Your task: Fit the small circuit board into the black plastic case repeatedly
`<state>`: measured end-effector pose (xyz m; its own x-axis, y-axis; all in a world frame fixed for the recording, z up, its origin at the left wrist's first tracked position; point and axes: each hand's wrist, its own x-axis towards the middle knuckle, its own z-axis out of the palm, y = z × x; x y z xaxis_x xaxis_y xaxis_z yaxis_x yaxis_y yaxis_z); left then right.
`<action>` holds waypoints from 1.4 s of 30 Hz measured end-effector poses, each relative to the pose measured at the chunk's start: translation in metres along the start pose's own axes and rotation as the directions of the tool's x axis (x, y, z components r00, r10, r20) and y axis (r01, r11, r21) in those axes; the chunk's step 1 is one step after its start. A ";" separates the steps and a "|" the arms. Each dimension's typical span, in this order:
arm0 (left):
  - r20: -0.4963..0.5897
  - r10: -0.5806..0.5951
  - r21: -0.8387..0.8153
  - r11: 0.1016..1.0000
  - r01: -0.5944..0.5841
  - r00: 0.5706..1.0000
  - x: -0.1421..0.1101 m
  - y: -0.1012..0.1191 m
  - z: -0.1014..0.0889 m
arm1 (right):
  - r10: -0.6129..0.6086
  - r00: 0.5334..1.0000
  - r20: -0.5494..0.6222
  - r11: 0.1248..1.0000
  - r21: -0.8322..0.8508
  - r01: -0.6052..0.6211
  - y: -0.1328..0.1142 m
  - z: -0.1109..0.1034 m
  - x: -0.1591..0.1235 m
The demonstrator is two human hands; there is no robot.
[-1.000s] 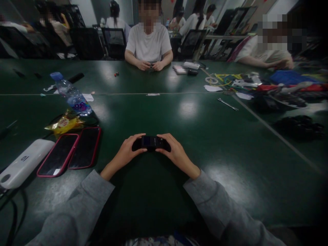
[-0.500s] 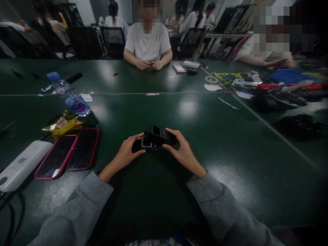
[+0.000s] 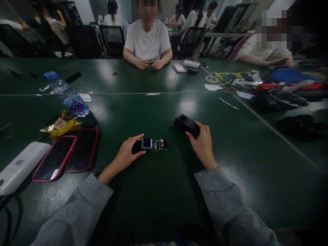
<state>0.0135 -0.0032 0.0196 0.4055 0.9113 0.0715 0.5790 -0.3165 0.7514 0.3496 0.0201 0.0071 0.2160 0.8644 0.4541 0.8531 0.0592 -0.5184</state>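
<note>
A green circuit board (image 3: 156,145) with a small square screen at its left end lies face up in front of me. My left hand (image 3: 125,152) grips its left end, thumb on the near edge and fingers on the far edge. Up and to the right, apart from the board, my right hand (image 3: 203,143) holds a black plastic case cover (image 3: 188,124) between thumb and fingers. The cover is tilted, with a rectangular window and small markings on its outer face. Its inner side is hidden.
On the left are two red-edged phones (image 3: 83,150), a white power bank (image 3: 23,167), a yellow snack packet (image 3: 61,126) and a water bottle (image 3: 66,94). A wrench (image 3: 228,103) and tangled cables (image 3: 230,78) lie to the right. A person (image 3: 148,41) sits opposite.
My right hand has lifted the black case cover off the circuit board and carried it up and right. The board's components are now uncovered. My left hand has stayed in place.
</note>
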 end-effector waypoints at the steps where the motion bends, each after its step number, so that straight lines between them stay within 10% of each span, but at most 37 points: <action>1: 0.003 0.001 0.000 1.000 -0.001 1.000 0.000 0.000 0.000 | -0.001 1.000 0.010 1.000 -0.019 0.001 0.000 0.001 -0.001; 18: 0.002 0.001 0.013 1.000 -0.001 1.000 0.001 0.002 -0.001 | -0.032 0.999 0.023 0.997 -0.072 0.034 0.008 0.005 -0.001; 24: -0.003 0.007 0.021 1.000 -0.007 1.000 0.001 0.001 0.000 | -0.087 0.995 0.056 0.967 0.245 0.071 -0.021 -0.002 -0.004; 31: -0.034 0.014 0.029 0.999 -0.013 0.999 0.002 0.002 0.002 | -0.349 0.899 0.266 0.847 0.501 0.181 -0.074 -0.017 -0.017; 42: -0.056 0.037 0.035 0.999 -0.035 0.998 0.003 -0.003 0.006 | -0.423 0.845 0.328 0.837 0.499 0.225 -0.078 -0.012 -0.024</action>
<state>0.0175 -0.0007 0.0131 0.3862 0.9124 0.1357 0.5888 -0.3571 0.7251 0.2835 -0.0115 0.0449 -0.3341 0.8688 0.3654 0.5252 0.4935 -0.6932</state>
